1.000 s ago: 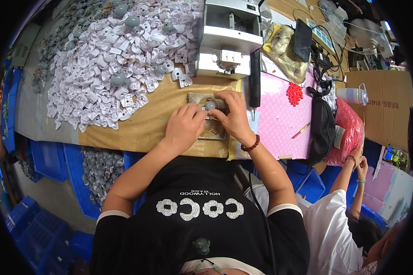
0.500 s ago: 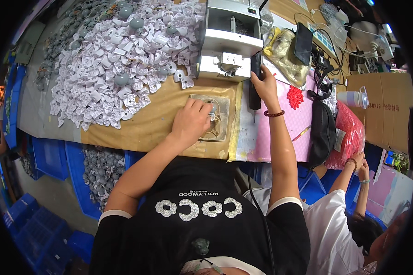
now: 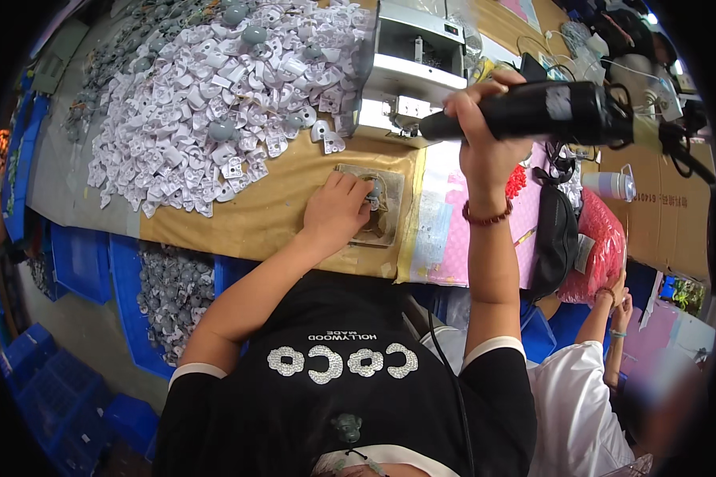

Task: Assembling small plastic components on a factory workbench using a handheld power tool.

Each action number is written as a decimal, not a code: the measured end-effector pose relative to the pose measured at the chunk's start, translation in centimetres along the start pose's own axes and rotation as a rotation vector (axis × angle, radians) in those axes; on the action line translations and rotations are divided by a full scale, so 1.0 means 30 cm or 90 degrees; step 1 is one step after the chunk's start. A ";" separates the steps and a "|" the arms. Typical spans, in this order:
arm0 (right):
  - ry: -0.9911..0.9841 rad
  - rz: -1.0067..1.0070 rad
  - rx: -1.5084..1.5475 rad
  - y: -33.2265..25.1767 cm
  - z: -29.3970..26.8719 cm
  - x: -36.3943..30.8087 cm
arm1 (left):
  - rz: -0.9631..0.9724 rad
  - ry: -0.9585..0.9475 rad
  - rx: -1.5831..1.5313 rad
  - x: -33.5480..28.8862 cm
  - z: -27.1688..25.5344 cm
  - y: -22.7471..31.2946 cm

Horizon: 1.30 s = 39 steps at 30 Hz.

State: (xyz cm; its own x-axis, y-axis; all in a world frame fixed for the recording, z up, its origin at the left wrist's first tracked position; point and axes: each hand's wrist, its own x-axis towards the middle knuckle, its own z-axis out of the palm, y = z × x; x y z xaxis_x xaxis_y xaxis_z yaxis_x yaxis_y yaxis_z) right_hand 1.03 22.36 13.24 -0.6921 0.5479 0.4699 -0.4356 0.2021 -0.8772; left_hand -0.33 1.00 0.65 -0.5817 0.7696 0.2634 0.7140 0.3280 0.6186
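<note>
My right hand (image 3: 485, 143) is wrapped round a black electric screwdriver (image 3: 549, 113), raised and lying nearly level. Its nose points left at the pick-up block (image 3: 408, 110) on the front of a grey and white screw feeder (image 3: 415, 70); whether they touch I cannot tell. My left hand (image 3: 338, 208) rests on a square fixture plate (image 3: 386, 226) on the bench, thumb and fingers closed on a small grey plastic part (image 3: 375, 191). The fingers hide most of that part.
A big heap of white plastic parts (image 3: 191, 119), with rounded grey pieces among them, covers the bench's far left. Small red pieces (image 3: 516, 181) and a black pouch (image 3: 559, 234) lie to the right. A co-worker's hands (image 3: 612, 294) touch a red bag (image 3: 589, 254). Blue bins (image 3: 127, 310) stand below.
My right hand has lifted the screwdriver from beside the feeder and swung it level, nose toward the feeder's front. My left hand stays at the fixture.
</note>
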 end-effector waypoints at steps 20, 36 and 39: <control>-0.067 0.187 0.021 -0.003 0.090 -0.260 | 0.006 0.023 0.006 0.003 0.000 -0.014; -0.209 -0.032 0.012 0.061 0.056 -0.394 | 0.013 -0.008 -0.037 0.018 -0.018 -0.031; -0.224 -0.059 -0.001 0.058 0.049 -0.393 | 0.011 -0.010 -0.043 0.017 -0.017 -0.034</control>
State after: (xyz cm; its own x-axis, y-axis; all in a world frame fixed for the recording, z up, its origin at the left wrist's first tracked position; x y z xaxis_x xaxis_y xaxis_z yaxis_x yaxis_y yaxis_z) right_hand 7.60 15.06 6.32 -0.8057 0.2150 0.5519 -0.5047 0.2386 -0.8297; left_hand -1.57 0.78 0.53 -0.5633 0.7831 0.2637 0.6954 0.2769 0.6632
